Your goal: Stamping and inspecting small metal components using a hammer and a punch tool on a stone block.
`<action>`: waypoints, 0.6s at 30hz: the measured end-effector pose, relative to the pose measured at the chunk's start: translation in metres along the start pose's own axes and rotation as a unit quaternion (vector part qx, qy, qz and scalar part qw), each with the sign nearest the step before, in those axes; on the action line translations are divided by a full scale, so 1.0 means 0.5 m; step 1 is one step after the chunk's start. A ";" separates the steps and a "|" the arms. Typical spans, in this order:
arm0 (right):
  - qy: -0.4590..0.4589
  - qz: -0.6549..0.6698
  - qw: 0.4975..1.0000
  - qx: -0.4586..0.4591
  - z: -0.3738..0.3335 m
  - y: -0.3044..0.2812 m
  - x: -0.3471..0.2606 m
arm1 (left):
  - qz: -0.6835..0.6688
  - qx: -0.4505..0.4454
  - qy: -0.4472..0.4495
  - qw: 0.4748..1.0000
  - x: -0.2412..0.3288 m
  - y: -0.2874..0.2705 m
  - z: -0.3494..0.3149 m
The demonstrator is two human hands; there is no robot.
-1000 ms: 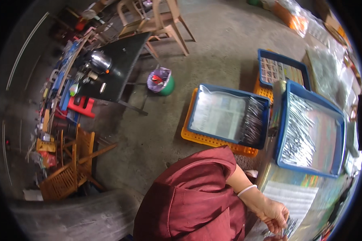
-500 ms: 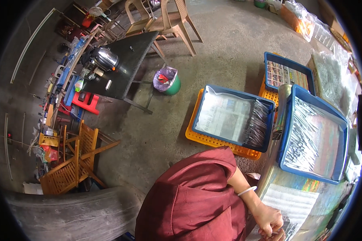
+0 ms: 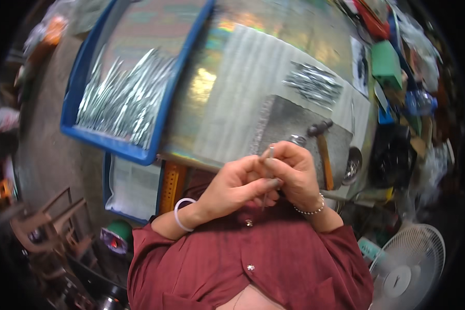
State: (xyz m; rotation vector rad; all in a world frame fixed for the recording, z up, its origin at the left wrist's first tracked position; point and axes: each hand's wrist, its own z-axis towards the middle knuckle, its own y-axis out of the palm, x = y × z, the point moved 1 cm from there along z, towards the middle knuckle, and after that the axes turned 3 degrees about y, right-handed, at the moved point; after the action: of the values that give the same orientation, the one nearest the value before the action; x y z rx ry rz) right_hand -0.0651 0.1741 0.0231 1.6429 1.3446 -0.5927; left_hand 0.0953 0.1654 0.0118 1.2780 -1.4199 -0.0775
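Head view: where's the slim, silver metal strip (image 3: 271, 151)?

"Clamped between the fingers of the left hand (image 3: 237, 181) and right hand (image 3: 295, 169), seemingly mid-work."

"The rest?"

"Loose silver strips (image 3: 314, 83) lie beyond the fingers, more in the blue plastic tray (image 3: 106, 144) leftward; which are finished, I can't tell."
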 end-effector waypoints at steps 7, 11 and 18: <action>0.006 0.016 1.000 -0.003 -0.008 -0.023 -0.010 | -0.017 -0.024 -0.007 1.000 -0.010 0.002 0.027; -0.009 0.000 0.999 -0.038 0.000 -0.052 0.004 | -0.014 -0.045 -0.007 0.999 -0.010 0.007 0.034; -0.015 0.018 0.999 -0.033 -0.002 -0.045 -0.003 | 0.013 -0.051 -0.009 0.999 -0.009 0.007 0.042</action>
State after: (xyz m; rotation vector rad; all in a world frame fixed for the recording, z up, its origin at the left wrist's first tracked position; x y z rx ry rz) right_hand -0.0869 0.1743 0.0174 1.5953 1.2961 -0.5436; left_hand 0.0767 0.1574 0.0042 1.1782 -1.4296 -0.1431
